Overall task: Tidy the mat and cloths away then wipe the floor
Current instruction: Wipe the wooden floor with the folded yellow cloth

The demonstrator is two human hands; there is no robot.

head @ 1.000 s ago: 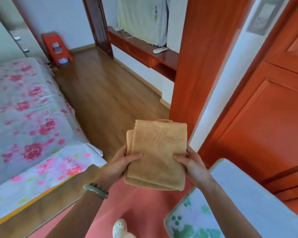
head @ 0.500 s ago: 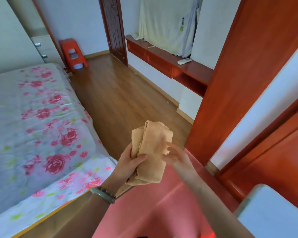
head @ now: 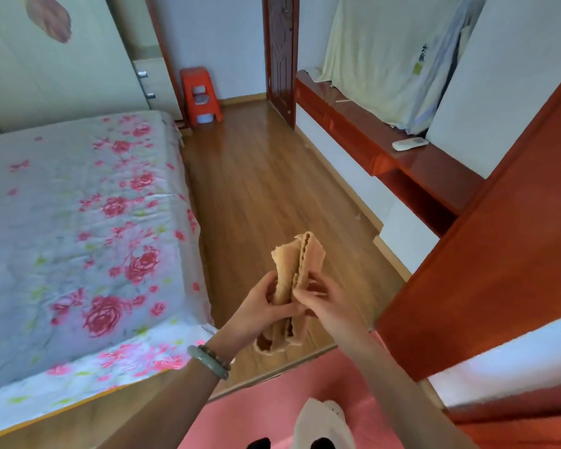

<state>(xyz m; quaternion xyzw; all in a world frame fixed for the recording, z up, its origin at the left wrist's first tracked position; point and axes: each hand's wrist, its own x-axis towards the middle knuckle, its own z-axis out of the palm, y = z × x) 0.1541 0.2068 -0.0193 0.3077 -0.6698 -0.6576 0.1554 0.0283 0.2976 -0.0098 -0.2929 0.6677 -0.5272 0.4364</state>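
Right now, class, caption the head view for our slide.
Left hand and right hand hold a folded cloth over the floor beside the bed.

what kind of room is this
Most likely a home bedroom: a bed with a rose-print sheet on the left, a wooden floor beside it, and a red wooden shelf holding a remote on the right. The left hand and right hand grip a folded cloth.
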